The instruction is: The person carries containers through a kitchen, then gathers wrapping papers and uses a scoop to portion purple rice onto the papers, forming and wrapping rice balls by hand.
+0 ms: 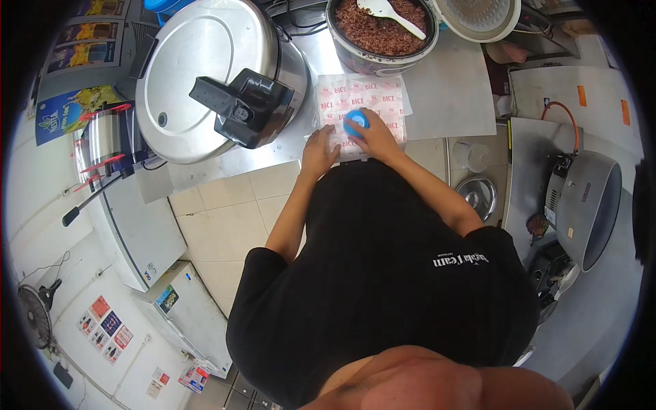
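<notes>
My right hand (380,137) grips a small round blue object (357,122), perhaps a cup or mould, and rests it on a stack of printed wrapping paper (359,95). The red-on-white sheets lie at the near edge of a steel worktable (451,87). On the left side of the same paper, my left hand (320,152) is laid with its fingers apart. Just beyond the stack stands an uncovered rice cooker (382,68) filled with reddish-brown rice (359,28). A white rice paddle (392,16) lies on the rice. What is beneath the blue object is hidden.
A large steel cooker (189,77) with a black latch stands left of the paper. Beside it is a cup-sealing machine (105,138) with a protruding lever. The rice cooker's raised lid (479,18) is at the right. Another steel counter (533,169) runs along my right.
</notes>
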A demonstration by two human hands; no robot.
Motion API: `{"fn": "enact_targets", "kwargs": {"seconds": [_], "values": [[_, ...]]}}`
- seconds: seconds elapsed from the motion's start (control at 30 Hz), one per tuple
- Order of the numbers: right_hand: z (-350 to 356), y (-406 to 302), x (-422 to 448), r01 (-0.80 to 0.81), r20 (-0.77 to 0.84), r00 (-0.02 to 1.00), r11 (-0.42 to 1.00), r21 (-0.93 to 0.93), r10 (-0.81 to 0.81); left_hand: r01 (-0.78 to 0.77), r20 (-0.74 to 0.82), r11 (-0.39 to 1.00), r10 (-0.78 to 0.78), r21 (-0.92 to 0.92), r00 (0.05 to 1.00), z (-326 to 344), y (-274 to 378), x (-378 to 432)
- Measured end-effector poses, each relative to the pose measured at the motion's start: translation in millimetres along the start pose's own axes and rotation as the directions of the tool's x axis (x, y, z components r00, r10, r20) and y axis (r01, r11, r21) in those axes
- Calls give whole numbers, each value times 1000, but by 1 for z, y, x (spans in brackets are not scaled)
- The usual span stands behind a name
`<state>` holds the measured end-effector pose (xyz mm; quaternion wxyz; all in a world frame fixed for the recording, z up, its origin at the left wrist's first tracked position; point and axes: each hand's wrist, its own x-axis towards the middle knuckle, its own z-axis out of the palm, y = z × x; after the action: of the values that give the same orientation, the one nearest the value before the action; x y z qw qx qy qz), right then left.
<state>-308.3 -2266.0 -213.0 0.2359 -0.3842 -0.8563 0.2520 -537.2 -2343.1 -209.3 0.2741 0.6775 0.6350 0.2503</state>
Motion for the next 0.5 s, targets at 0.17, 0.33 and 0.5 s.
{"fn": "enact_targets", "kwargs": {"seconds": [0.17, 0.33, 0.5], "values": [[0, 0, 0, 17, 3, 1000, 1000, 13, -17, -45, 19, 999, 45, 0, 999, -1, -7, -8], [-19, 8, 0, -56, -180, 981, 996, 72, 68, -229, 79, 960, 219, 164, 973, -7, -5, -12], [-75, 74, -22, -359, -399, 884, 902, -241, 245, -393, 160, 900, 367, 187, 916, -8, -16, -9]]}}
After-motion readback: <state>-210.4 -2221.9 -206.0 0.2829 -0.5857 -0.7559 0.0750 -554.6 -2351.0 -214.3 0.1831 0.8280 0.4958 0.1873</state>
